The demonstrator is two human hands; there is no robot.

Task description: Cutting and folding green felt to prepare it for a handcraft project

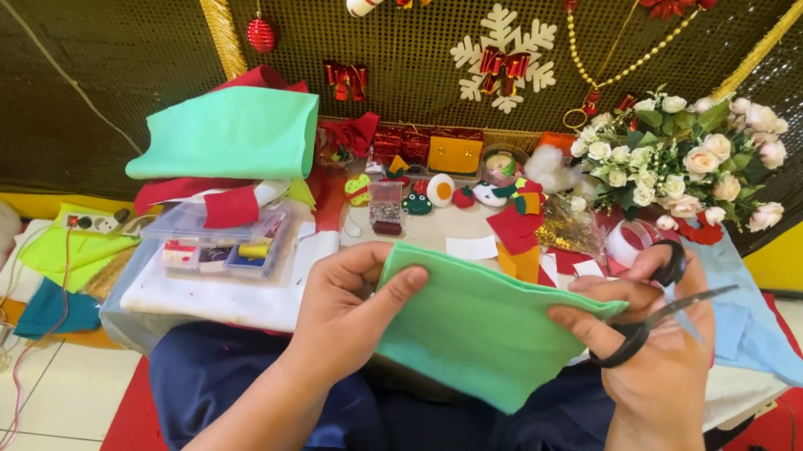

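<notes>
Green felt sheet (485, 329) stretched across the lap, long side running hand to hand; left hand (342, 314) pinches its left edge, right hand (653, 341) grips the right corner with black scissors (656, 312) threaded on, blades nearly closed, pointing away right

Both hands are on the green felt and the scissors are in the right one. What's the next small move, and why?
Probably turn the scissors in the right hand so the blades meet the edge of the green felt. The blades now point away to the right, off the sheet, while the left hand pinches the sheet's left edge, holding it spread.
</notes>
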